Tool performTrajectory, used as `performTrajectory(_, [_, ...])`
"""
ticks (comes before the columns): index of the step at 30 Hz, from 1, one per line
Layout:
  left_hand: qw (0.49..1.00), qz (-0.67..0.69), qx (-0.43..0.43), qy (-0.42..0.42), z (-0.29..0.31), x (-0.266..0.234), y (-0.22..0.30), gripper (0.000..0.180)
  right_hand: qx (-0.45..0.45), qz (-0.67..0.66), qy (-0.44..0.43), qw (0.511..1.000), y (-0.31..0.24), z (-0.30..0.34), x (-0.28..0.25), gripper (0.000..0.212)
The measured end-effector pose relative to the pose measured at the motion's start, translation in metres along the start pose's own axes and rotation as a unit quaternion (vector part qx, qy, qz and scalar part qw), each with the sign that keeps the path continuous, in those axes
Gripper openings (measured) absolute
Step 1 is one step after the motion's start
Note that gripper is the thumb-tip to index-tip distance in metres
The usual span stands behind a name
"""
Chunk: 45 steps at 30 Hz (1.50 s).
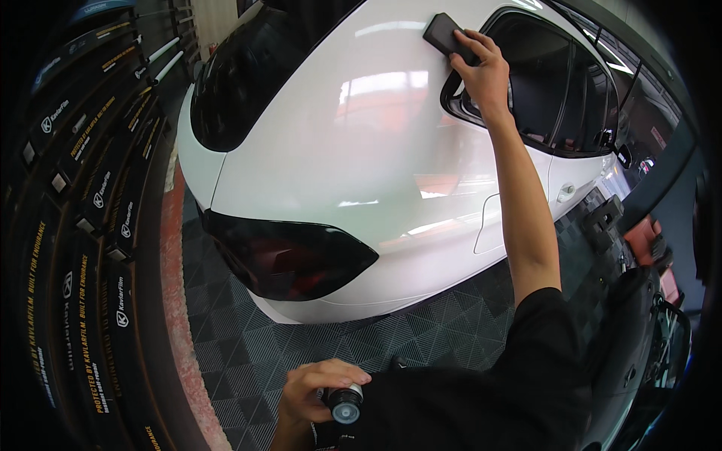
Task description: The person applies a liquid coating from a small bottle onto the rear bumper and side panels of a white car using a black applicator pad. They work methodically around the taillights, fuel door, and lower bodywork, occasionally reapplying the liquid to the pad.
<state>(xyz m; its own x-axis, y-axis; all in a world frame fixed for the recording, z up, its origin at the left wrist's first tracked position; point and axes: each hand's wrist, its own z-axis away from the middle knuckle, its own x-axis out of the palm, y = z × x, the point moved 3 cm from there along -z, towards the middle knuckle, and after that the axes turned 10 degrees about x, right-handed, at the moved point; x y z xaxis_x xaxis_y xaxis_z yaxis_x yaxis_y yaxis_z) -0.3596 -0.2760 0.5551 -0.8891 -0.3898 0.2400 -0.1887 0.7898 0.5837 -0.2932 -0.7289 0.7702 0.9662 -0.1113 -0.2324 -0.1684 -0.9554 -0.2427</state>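
A white car [353,143] fills the middle of the view, its dark tail light [289,259] facing me. My right hand [487,71] reaches far out, its fingers wrapped round a black block-shaped applicator pad [445,36]. The pad lies against the white panel beside the dark side window [545,83]. Low down near my body, my left hand [320,383] grips a small bottle [346,404] with a dark neck and pale round top. That top points toward me; most of the bottle's body is hidden by the fingers and the viewing angle.
Long dark boxes [83,248] are stacked along the left side. A reddish strip [180,316] borders the dark patterned tile floor [248,353]. Another dark car [647,361] stands at the lower right, with dark blocks [603,219] on the floor beyond it.
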Motion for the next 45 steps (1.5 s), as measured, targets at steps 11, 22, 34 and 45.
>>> performTrajectory(11, [0.999, -0.001, 0.003, -0.041, -0.004, 0.009, -0.008, 0.047, 0.020, -0.030, -0.063, 0.997, -0.020, 0.153, -0.006, 0.046])
performTrajectory(22, [0.993, 0.071, -0.005, -0.098, -0.011, 0.012, -0.024, 0.049, 0.035, -0.056, -0.240, 0.969, -0.095, 0.282, -0.034, 0.049])
performTrajectory(34, [0.996, 0.048, 0.002, -0.077, -0.013, 0.007, -0.028, 0.051, 0.013, -0.005, -0.085, 0.996, -0.006, 0.202, -0.026, 0.039])
performTrajectory(45, [0.996, 0.052, 0.002, -0.069, -0.012, 0.021, -0.029, 0.047, 0.074, -0.011, -0.022, 0.997, 0.017, 0.136, -0.022, 0.041])
